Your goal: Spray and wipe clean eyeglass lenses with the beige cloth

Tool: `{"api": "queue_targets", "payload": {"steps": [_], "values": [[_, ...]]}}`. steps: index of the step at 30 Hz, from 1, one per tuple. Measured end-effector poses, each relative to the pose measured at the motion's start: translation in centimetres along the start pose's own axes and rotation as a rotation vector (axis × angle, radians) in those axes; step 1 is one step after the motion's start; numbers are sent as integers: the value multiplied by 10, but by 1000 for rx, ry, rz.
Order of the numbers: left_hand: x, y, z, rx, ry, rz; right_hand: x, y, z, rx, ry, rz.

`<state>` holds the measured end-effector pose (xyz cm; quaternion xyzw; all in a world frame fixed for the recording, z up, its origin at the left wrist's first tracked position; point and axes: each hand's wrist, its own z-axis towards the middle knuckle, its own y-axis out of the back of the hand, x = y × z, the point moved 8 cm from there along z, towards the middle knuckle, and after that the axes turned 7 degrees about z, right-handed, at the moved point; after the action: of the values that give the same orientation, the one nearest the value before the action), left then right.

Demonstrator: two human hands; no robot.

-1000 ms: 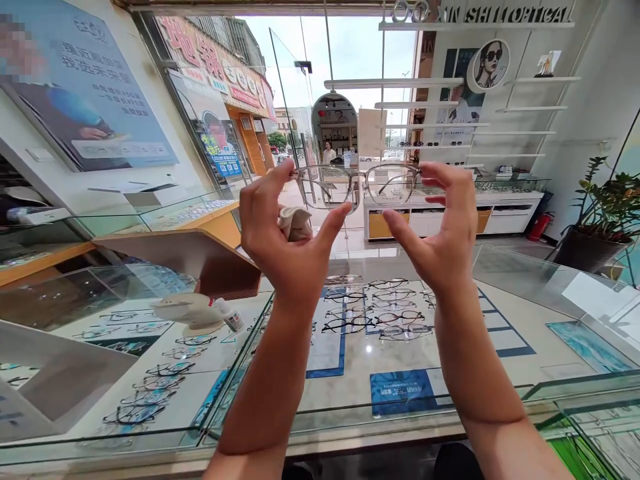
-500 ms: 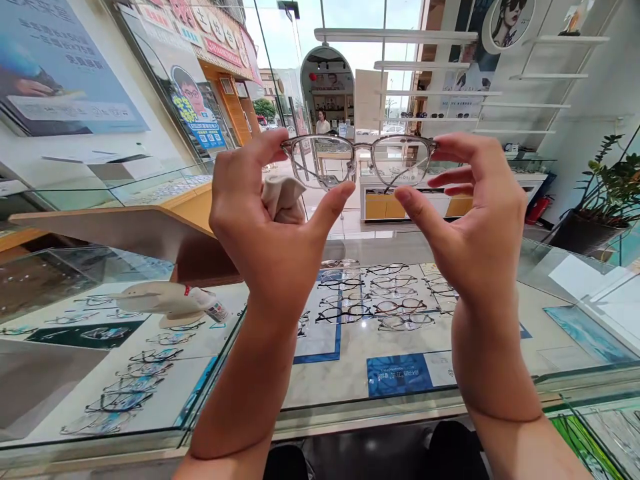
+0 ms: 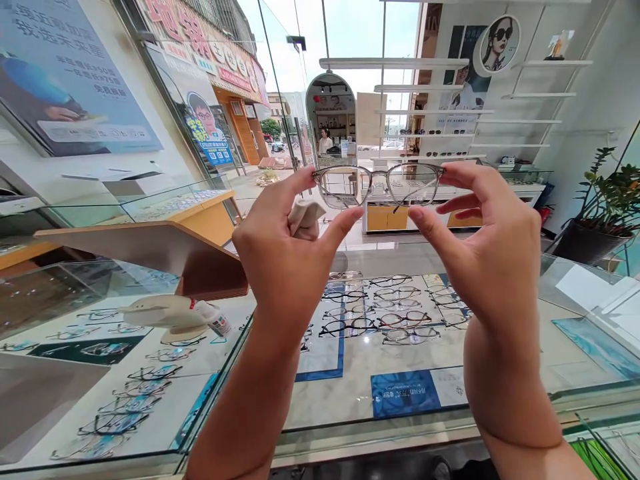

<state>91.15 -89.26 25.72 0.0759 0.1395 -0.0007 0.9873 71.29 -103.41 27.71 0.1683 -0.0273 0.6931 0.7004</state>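
Note:
A pair of eyeglasses (image 3: 379,175) with clear lenses and a thin greyish frame is held up in front of me, above the glass counter. My left hand (image 3: 287,243) grips its left end between thumb and fingers. A crumpled light-grey cloth (image 3: 305,219) is tucked in the same palm. At the frame's right end, the fingertips of my right hand (image 3: 493,230) pinch the corner, with the thumb lower down near the lens. One folded or trailing temple arm shows through the right lens.
Below lies a glass display counter (image 3: 345,420) with several rows of eyeglasses (image 3: 400,319) and a blue card (image 3: 406,393). On the left are a brown board (image 3: 145,250) and a white bottle (image 3: 213,317). A person (image 3: 325,141) appears far back; a potted plant (image 3: 603,200) stands at right.
The view has tilted upward a little, so the counter sits lower in the picture. Both hands and the eyeglasses have shifted slightly right and down in view; the grip stays the same.

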Motion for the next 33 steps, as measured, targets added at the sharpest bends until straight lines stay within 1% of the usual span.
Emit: {"api": "queue_targets", "payload": {"steps": [3,6,9,12,15,21,27,30,33], "values": [[-6,7,2,-74,-8,62,0,1,1,29,10,-14],[-12,9,4,-85,-12,81,-2,2,2,39,12,11],[-16,11,5,-102,-22,87,-6,1,1,41,-24,31],[-18,12,5,-107,-26,112,-6,-1,-2,63,-31,102],[-17,13,5,-102,-30,115,-2,-1,-4,71,-9,132],[-13,17,5,-99,-42,100,3,2,-5,70,-29,68],[-10,16,7,-70,-35,117,10,6,-5,43,15,-14],[-5,14,7,-43,-4,121,13,7,-6,35,39,-5],[-4,12,7,-36,-32,94,15,8,-7,18,52,18]]}}
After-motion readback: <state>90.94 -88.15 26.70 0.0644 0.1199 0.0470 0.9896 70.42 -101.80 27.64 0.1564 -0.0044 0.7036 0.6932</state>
